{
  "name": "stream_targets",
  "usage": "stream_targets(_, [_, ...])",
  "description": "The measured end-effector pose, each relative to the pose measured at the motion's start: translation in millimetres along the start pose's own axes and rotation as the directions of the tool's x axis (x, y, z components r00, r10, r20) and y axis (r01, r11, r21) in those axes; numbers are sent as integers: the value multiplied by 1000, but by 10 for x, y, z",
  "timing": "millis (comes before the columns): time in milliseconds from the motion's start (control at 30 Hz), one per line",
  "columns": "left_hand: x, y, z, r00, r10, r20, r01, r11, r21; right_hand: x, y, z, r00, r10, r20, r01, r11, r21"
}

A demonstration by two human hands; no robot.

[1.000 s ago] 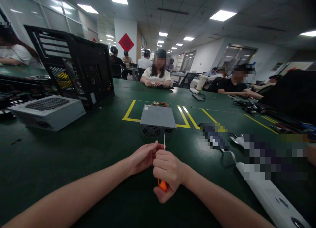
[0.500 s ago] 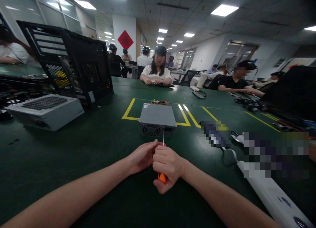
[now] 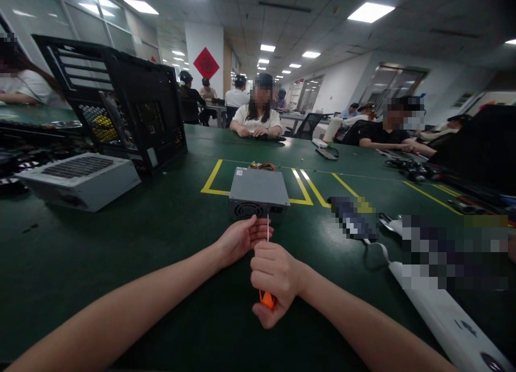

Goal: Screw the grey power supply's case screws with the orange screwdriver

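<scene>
In the head view my right hand (image 3: 276, 272) is wrapped round the orange handle of a screwdriver (image 3: 266, 300). Its thin metal shaft points away from me, toward the front face of a grey computer power supply (image 3: 260, 189). Whether the tip touches that face I cannot tell. My left hand (image 3: 241, 240) is just in front of the power supply, palm turned toward the shaft and fingers stretched out beside it. A fan grille and a socket show on the face, and coloured cables (image 3: 263, 166) lie behind the unit.
To the left stand a black computer case (image 3: 121, 103) and a second power supply (image 3: 86, 181). A white power strip (image 3: 439, 313) lies at the right, near a blurred dark item (image 3: 352, 219). Yellow tape (image 3: 209, 184) marks the green table. A person (image 3: 258, 114) sits opposite.
My left hand has moved forward, closer to the power supply, and its fingers have opened out. My right hand, with the screwdriver, has drawn slightly back toward me.
</scene>
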State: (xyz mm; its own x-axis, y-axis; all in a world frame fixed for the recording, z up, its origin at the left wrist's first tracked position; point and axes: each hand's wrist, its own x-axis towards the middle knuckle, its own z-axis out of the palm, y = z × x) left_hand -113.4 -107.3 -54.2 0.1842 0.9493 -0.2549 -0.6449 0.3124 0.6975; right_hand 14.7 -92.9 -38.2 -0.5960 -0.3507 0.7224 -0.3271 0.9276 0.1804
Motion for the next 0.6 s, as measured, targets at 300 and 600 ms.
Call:
stream_targets(300, [141, -58, 76, 999, 38, -29, -37, 998, 44, -30, -158, 36, 999, 33, -29, -33, 999, 27])
stream_targets(600, [79, -12, -18, 994, -30, 102, 21, 996, 82, 2, -316, -15, 1000, 29, -12, -28, 997, 74])
